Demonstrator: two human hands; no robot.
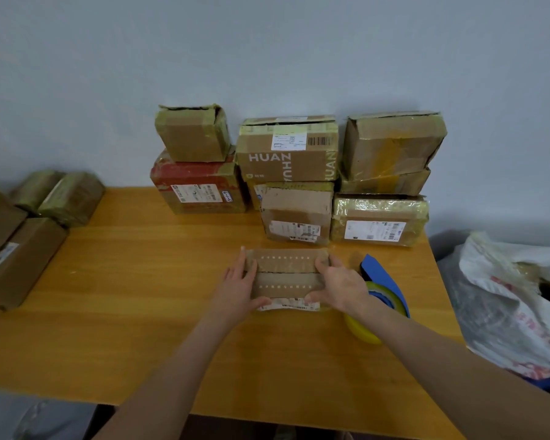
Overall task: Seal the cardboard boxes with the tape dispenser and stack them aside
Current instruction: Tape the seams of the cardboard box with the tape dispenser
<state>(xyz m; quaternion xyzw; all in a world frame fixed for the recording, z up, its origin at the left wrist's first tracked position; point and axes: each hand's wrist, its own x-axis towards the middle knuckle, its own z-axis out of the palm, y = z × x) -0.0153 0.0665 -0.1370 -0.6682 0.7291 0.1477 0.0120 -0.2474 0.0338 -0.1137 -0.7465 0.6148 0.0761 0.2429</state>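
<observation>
Two hands clasp a small closed box mid-table.

On the wooden table (140, 312), taped boxes (286, 163) are stacked at 12 o'clock, a white sack (505, 296) lies at 3 and more boxes (23, 258) at 9, contents unseen. The left hand (238, 290) and right hand (340, 287) curl round the ends of the small box (286, 277). The tape dispenser (381, 277) sits just beside it at 3 o'clock.

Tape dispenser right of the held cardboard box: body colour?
Blue plastic tape dispenser body, carrying a yellowish tape roll; clearest in the head view.
</observation>
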